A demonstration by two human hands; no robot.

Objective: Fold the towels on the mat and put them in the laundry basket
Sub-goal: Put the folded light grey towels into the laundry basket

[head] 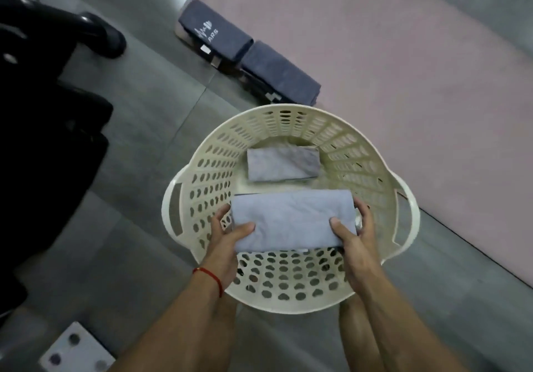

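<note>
two light blue folded towels (pixel 291 220), two dark folded towels (pixel 215 33), one laundry basket (pixel 288 299), one pink mat (pixel 403 69), two hands (pixel 222 245)

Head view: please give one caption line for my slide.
Both hands hold a folded towel over the basket.

- Dim, even indoor light with a cool grey cast; no hard glare.
- Soft shadow pools inside the laundry basket (pixel 290 299) and beneath it on the floor (pixel 150 129).
- Whole frame slightly soft; black shapes at the left lose detail.
- Wide-angle bending curves lines near the edges.
</note>
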